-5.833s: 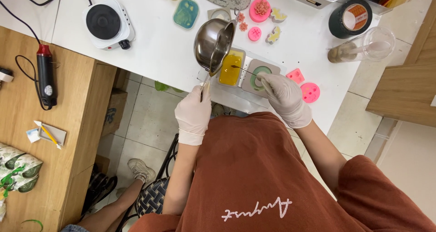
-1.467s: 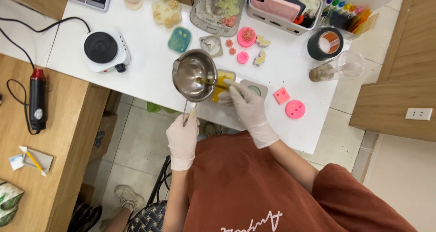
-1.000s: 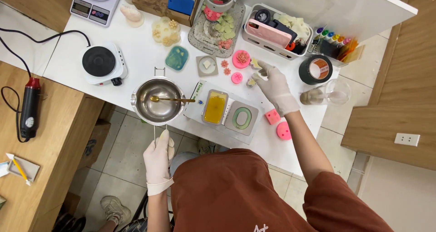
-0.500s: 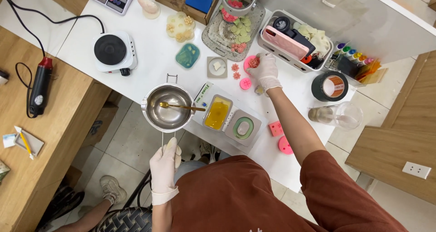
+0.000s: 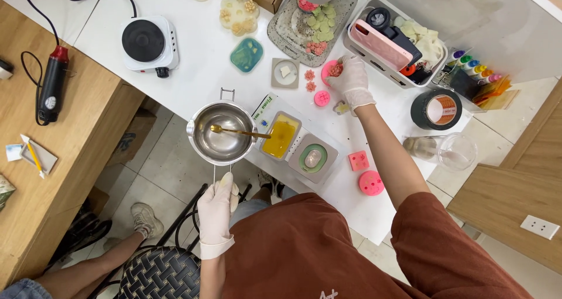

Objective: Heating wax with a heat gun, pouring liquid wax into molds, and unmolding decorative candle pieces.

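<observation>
Left hand (image 5: pixel 216 210): my fingers clenched on the steel pot (image 5: pixel 221 132) handle, at the desk's (image 5: pixel 199 65) near edge.
Right hand (image 5: pixel 351 79): my fingertips pinching a pink flower piece (image 5: pixel 335 70).

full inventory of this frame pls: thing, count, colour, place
metal pot: 1, silver, table's near edge, gold spoon across it
rectangular moulds: 2, one filled yellow, one green, right of pot
hot plate: 1, white and black, table left
teal mould: 1, mid table
pink round moulds: several, pink, mid and right
tape roll: 1, black, right
heat gun: 1, black and red, wooden bench
white table: 1
left hand: white glove, holds the pot's handle
right hand: white glove, holds a small pink piece
</observation>
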